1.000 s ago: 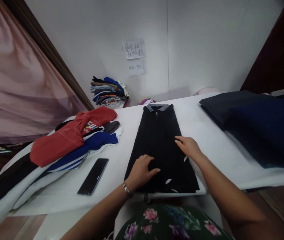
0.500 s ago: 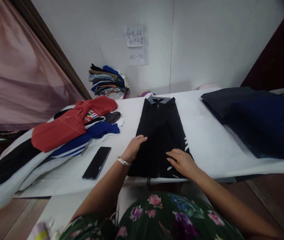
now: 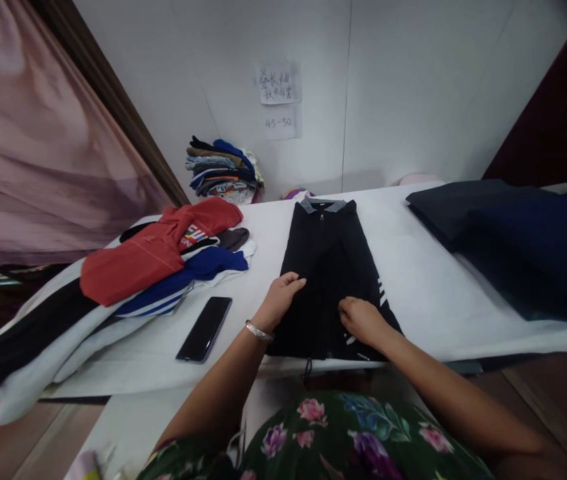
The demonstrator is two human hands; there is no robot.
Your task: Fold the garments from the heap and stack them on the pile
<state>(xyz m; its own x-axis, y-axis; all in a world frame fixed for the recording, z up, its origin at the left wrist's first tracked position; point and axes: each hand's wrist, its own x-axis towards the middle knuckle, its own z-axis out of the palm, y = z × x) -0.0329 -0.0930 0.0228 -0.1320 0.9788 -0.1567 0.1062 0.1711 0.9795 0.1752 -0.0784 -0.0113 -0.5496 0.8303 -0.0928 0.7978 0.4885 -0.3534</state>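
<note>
A black zip jacket (image 3: 320,260) with a grey collar lies front up on the white table, its body narrow and its collar at the far end. White stripes show along its right side. My left hand (image 3: 283,300), with a silver bracelet at the wrist, is closed in a pinch on the cloth near the jacket's left edge. Lower on the right part of the front, my right hand (image 3: 363,320) has its fingers curled together on the cloth. Its fingertips are partly hidden. A drawstring hangs from the hem over the table's near edge.
Left on the table (image 3: 258,233) are a loose pile with a red garment (image 3: 133,263) on top and a black phone (image 3: 204,329). Dark garments (image 3: 528,247) lie on the right. Behind stand folded clothes (image 3: 223,170) against the wall, below handwritten paper signs (image 3: 279,83).
My right hand's fingers, spread before, are now drawn together on the cloth. My left hand keeps its place on the jacket. The whole view has shifted slightly.
</note>
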